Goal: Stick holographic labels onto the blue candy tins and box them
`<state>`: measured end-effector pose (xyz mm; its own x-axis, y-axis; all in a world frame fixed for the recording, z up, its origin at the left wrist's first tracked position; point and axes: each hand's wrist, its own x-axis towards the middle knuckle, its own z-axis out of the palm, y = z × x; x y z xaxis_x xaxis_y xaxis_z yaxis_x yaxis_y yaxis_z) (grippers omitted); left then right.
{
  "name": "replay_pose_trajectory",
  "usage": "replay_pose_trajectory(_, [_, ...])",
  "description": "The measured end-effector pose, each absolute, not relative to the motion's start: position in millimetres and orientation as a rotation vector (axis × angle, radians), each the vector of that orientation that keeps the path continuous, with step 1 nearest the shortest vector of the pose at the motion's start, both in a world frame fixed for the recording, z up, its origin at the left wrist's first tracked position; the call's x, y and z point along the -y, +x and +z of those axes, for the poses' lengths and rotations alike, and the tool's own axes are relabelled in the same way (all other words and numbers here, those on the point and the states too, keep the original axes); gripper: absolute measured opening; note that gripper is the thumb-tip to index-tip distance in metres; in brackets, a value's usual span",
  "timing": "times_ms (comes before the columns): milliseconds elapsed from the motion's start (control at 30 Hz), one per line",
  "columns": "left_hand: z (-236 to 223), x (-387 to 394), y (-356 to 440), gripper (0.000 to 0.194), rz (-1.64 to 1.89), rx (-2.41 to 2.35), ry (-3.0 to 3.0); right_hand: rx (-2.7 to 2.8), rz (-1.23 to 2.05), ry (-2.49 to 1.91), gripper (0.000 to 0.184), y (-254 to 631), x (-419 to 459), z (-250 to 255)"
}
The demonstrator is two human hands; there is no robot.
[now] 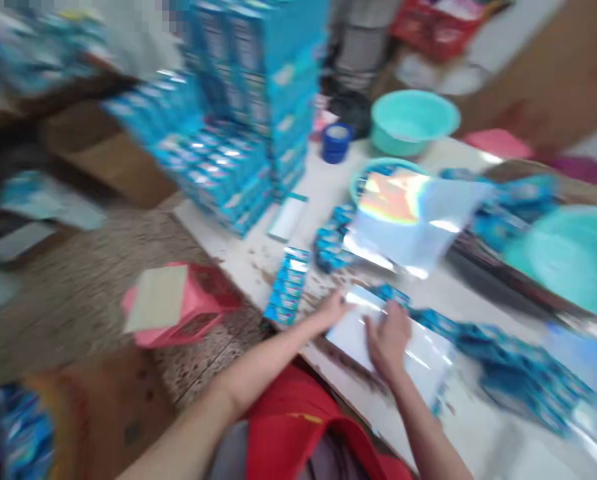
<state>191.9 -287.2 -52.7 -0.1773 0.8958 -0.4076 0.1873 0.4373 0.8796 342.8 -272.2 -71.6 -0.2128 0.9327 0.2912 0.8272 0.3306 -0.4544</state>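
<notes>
A white glossy sheet [423, 357] lies on the table in front of me; whether it is a flat pack or a single sheet, I cannot tell. At its left end my left hand [334, 308] grips the edge, with the fingertips blurred. My right hand [391, 337] rests on top of it, fingers apart. Just left of my left hand lies a strip of blue sachets [288, 285]. Beyond the hands a shiny clear-looking film stack [403, 227] reflects rainbow light. A long chain of blue sachets [508, 353] runs off to the right.
Blue cartons [288, 87] are stacked high at the table's far left. Behind are blue tape rolls [336, 142] and a turquoise basin [413, 120]; another turquoise basin [573, 257] sits right. A pink stool [193, 303] stands on the floor beside the white table [213, 237].
</notes>
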Motion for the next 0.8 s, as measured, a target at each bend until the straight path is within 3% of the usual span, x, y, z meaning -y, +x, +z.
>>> replay_pose_trajectory(133, [-64.5,251.7,236.0,0.035,0.775,-1.498,0.979,2.044,0.199,-1.614,0.063,403.9,280.5,-69.6])
replay_pose_trajectory(300, [-66.2,229.3,236.4,0.032,0.809,-1.533,1.002,1.931,0.329,-1.578,0.068,408.9,276.8,-66.6])
replay_pose_trajectory(533, [-64.1,227.1,249.6,0.019,0.805,-1.528,1.033,2.130,0.105,-1.624,0.040,417.5,265.4,-61.1])
replay_pose_trajectory(800, [-58.5,231.1,248.1,0.014,0.816,-1.583,1.028,2.096,0.197,-1.502,0.028,417.8,282.5,-56.2])
